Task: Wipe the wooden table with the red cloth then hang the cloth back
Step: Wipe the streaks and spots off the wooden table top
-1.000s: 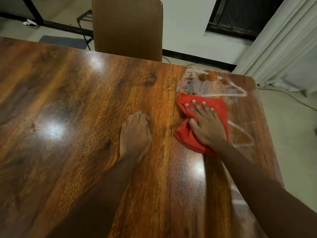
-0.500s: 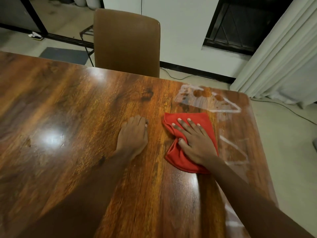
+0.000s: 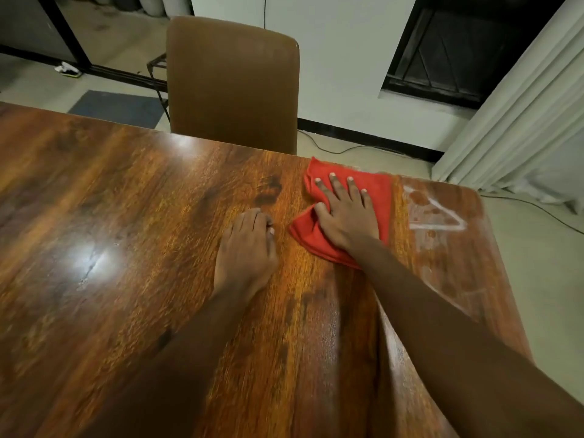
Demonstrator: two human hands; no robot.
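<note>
Two hands down on wooden table point(image 3: 110, 248). Right hand point(image 3: 346, 213) flat on red cloth point(image 3: 374, 197), fingers point(image 3: 335, 191) spread wide and straight, pressing down, not curled round anything. Red cloth bunched and folded, lying at far edge of table, a bit right of middle, one corner poking past far edge. Left hand point(image 3: 246, 254) just left of cloth, close but not touching, palm down on bare wood, fingers together and bent a little, holding nothing. White smeary marks point(image 3: 433, 216) on table to right of cloth, near far right corner, shaped like a triangle. Shiny light spot on wood at left. Brown chair point(image 3: 232, 83) pushed up at far side of table, just behind cloth and to left. White curtain point(image 3: 521, 105) hanging at far right.
</note>
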